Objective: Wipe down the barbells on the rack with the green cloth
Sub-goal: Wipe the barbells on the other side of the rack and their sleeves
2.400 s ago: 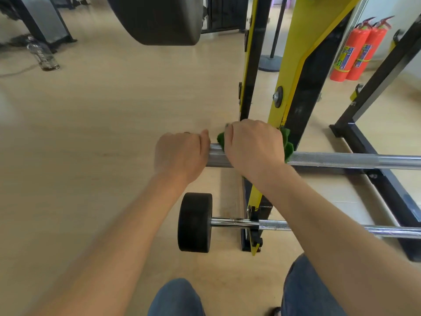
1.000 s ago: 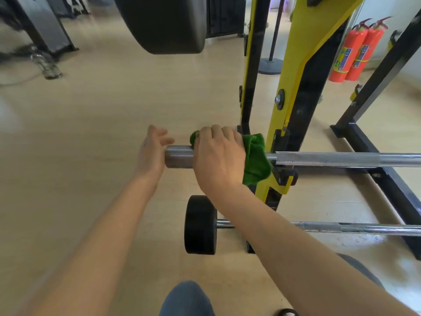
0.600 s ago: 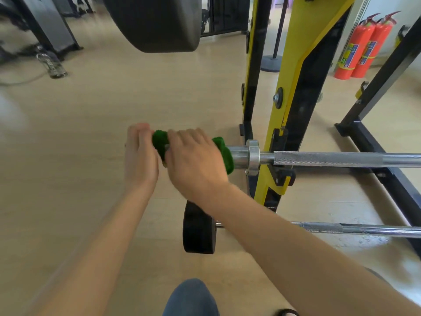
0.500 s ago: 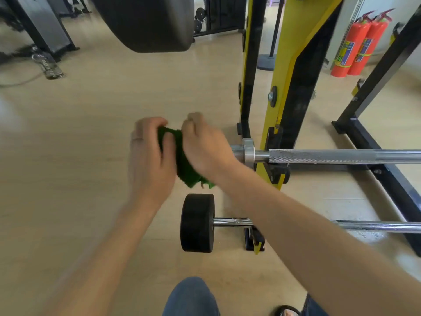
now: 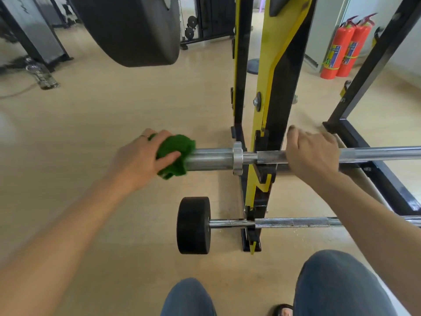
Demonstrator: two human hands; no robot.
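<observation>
1. Since the earlier frames, we have passed the green cloth (image 5: 175, 156) from our right hand to our left hand, and our right hand has moved along the bar to the other side of the yellow upright (image 5: 265, 106).
2. Now our left hand (image 5: 139, 159) grips the green cloth, with the fingers and thumb curled round it, and presses it over the free end of the upper barbell's sleeve (image 5: 210, 158).
3. Our right hand (image 5: 313, 153) is curled over the knurled shaft of the upper barbell (image 5: 376, 152), just beside the upright. We judge that it holds the bar steady, so that it does not roll in its hook while we rub the end.
4. The cloth covers the sleeve's tip because this part, we think, is the step in hand. The shaft further right looks not yet reached by the cloth at this moment.
5. We count two barbells fully visible on the rack: the upper one in our hands, and the lower barbell (image 5: 296, 222) near the floor, which carries one small black weight (image 5: 193, 225) on its end.
6. One large black plate (image 5: 132, 30) hangs above; its bar is hidden from us.
7. We count two red fire extinguishers (image 5: 341, 46) by the wall, and one bottle (image 5: 43, 75) lying on the floor at the left.
</observation>
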